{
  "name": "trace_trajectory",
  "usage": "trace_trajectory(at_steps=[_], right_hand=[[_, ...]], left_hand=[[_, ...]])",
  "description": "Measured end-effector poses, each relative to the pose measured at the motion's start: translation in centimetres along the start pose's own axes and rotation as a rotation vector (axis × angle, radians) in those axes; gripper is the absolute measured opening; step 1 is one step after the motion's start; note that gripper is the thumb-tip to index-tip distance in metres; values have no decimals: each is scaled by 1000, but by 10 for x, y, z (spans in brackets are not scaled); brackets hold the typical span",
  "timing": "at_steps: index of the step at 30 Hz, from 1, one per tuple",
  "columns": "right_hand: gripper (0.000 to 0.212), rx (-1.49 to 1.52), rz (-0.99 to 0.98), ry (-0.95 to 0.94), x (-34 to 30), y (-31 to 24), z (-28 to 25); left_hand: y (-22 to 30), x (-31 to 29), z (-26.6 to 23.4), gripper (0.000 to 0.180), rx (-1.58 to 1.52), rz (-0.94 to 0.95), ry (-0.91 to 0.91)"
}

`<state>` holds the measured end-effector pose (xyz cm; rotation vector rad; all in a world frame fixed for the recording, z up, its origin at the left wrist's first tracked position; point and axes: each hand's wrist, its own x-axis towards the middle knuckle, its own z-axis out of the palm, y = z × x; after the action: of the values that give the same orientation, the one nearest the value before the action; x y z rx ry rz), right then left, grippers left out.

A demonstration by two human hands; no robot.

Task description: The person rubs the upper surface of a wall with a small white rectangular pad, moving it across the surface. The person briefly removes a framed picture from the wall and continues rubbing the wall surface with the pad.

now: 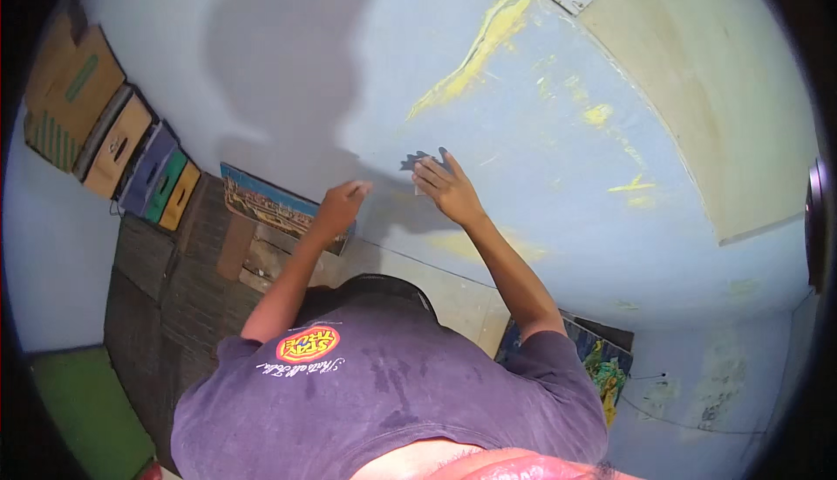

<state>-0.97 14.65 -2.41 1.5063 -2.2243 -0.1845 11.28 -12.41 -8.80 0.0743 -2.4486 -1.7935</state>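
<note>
Before me is a light blue wall, streaked with yellow patches where the paint differs. My right hand is against it, fingers together and pressed over a small pale flat piece; only the piece's edge shows, so its kind is unclear. A dark shadow of the fingers falls just above. My left hand is raised to the left of it, fingers curled and thumb and fingertips drawn together. Whatever lies between those fingertips, if anything, is too small to make out.
Colourful box-like panels line the left side. Below my left hand, a picture panel leans by dark wooden boards. A beige board lies at the upper right. Another colourful picture sits by my right elbow.
</note>
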Motion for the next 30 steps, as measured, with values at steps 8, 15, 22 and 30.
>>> trace_trajectory(at_steps=[8, 15, 22, 30], right_hand=[[44, -441, 184, 603, 70, 86, -179], [47, -515, 247, 668, 109, 122, -184], [45, -220, 148, 223, 49, 48, -53], [40, -175, -11, 203, 38, 34, -86]], left_hand=[[-13, 2, -11, 36, -336, -55, -137], [2, -12, -19, 35, -346, -28, -209], [-13, -23, -28, 34, -343, -46, -221], [-18, -26, -44, 34, -374, -31, -189]])
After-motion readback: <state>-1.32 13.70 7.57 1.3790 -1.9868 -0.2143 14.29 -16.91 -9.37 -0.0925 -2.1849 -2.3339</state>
